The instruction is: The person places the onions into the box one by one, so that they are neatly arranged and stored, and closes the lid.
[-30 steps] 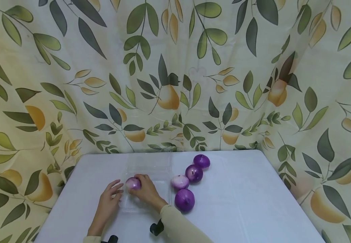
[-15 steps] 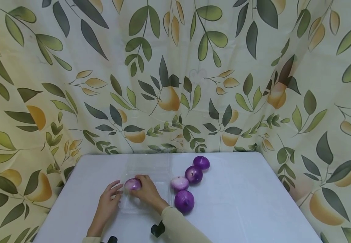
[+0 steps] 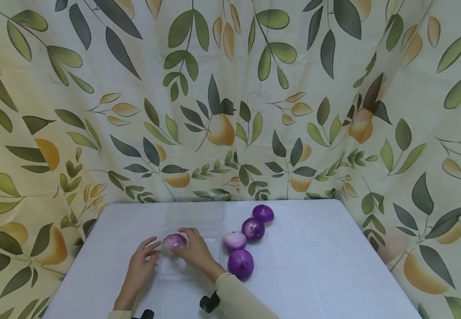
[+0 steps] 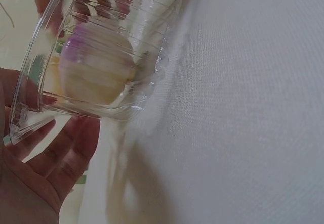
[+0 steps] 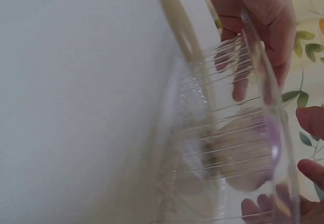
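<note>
A purple-and-white onion (image 3: 174,243) sits inside a clear plastic clamshell container (image 3: 192,271) with its lid lying back. My right hand (image 3: 199,253) is over the container, at the onion's right side, thumb and fingers spread. In the right wrist view its fingertips (image 5: 312,172) stand a little apart from the onion (image 5: 245,153). My left hand (image 3: 138,270) is at the container's left edge, fingers loosely extended. In the left wrist view the left fingers (image 4: 68,155) lie against the outside of the clear container (image 4: 147,100), close to its rim.
Several purple onions (image 3: 240,264) stand in a line to the container's right, running toward the back of the white table (image 3: 314,261). A leaf-and-fruit patterned curtain (image 3: 222,110) hangs behind and at both sides. A black wrist camera (image 3: 209,302) shows beside the right sleeve.
The right hand's fingers have loosened from the onion and moved slightly right, showing more of it. The onion sits slightly further left. The left hand has hardly moved.
</note>
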`<state>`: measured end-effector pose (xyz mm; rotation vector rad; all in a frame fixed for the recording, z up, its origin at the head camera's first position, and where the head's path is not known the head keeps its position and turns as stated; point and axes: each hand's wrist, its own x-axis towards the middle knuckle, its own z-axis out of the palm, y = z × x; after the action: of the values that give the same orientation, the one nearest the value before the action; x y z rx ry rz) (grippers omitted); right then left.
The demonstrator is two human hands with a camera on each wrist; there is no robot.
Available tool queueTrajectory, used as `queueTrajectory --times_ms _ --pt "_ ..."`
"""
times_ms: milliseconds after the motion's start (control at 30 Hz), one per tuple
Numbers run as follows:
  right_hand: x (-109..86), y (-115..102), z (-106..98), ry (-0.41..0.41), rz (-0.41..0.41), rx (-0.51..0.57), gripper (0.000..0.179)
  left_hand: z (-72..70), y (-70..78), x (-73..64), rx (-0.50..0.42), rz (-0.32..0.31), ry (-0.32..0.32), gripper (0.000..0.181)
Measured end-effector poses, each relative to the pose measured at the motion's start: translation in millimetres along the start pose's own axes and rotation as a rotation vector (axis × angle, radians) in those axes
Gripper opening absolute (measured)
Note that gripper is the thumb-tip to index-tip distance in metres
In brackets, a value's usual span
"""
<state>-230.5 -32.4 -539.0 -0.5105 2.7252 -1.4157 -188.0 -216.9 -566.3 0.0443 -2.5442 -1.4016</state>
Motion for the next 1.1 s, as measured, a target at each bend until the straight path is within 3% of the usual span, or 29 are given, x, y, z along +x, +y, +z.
queueTrajectory --times_ms 167,367,500,1100 --pt "-4.6 -6.1 -6.0 0.015 -0.031 0.024 0.056 -1.1 -0.7 -0.6 0.004 0.007 -0.003 0.035" --pt "-8.5 -10.6 -13.0 0.044 -0.106 -0.027 0.055 -2.1 1.5 0.7 0.03 0.055 0.02 0.033" --pt "-12.6 -10.0 -16.0 0.059 -0.152 -0.048 0.054 -2.5 2.3 0.7 0.043 0.053 0.013 0.033" --pt "-39.7 -18.2 -27.3 0.101 -0.235 0.078 0.05 0.2 1.5 -3.3 0.0 0.04 0.016 0.034"
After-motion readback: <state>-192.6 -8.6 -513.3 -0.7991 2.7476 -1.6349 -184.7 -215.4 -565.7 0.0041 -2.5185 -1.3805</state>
